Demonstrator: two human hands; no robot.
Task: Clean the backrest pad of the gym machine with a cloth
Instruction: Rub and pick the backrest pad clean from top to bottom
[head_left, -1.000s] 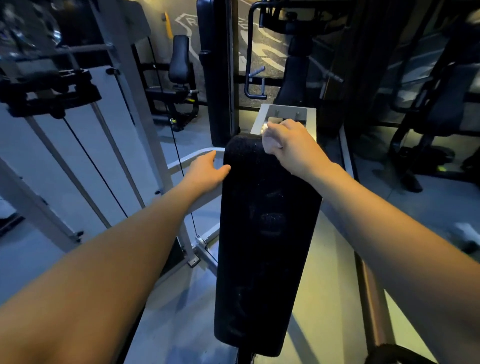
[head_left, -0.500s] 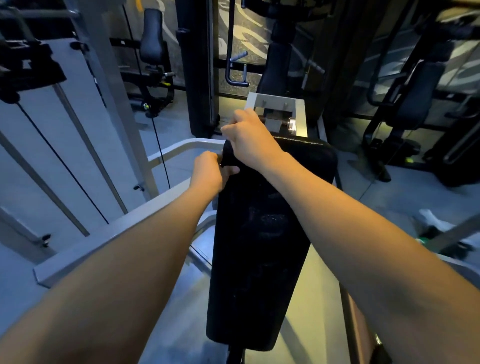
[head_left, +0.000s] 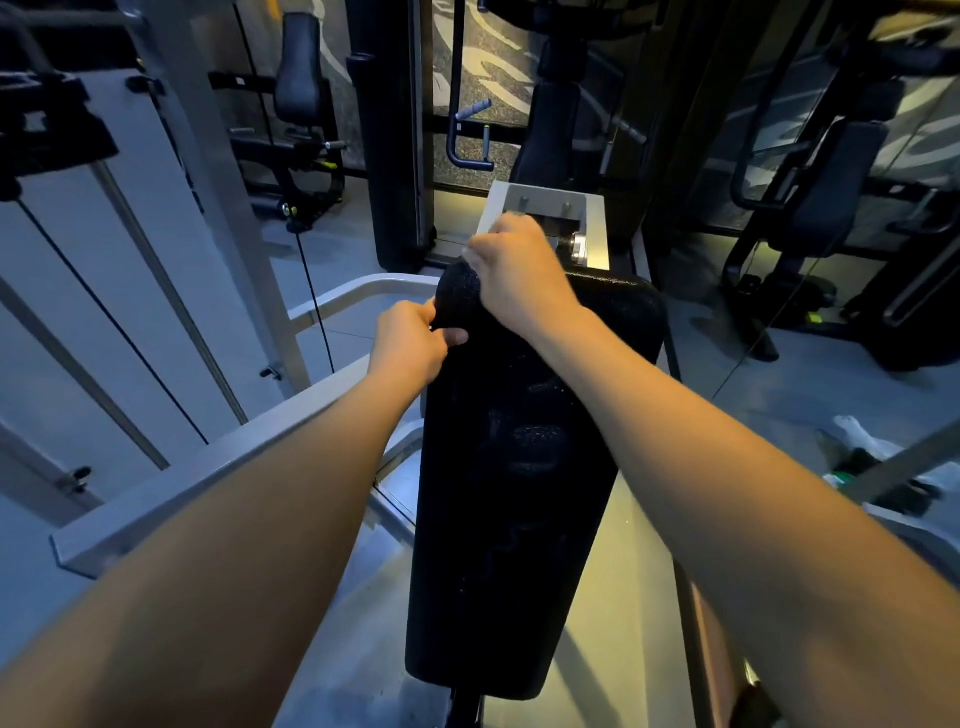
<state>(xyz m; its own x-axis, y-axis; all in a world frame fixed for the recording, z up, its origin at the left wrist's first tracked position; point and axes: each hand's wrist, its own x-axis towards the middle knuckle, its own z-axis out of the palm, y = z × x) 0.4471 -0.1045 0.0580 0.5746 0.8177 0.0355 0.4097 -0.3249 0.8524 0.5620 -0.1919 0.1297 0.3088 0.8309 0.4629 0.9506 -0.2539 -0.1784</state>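
Our right hand (head_left: 519, 275) slid to the top-left corner of the backrest pad (head_left: 509, 467), curled on the cloth (head_left: 468, 253); left hand (head_left: 410, 343) grips the pad's edge. Top strip's probably done.

A long black backrest pad (head_left: 514, 493) runs up the middle of the view. The left hand (head_left: 410, 343) grips its left edge near the top, thumb on the front face. The right hand (head_left: 514, 270) curls over the top left corner, and a pale sliver of cloth (head_left: 467, 253) barely shows at its fingers. A grey metal bracket (head_left: 592, 208) sits just behind the pad's top, and a grey frame rail (head_left: 208, 467) passes under the left forearm.
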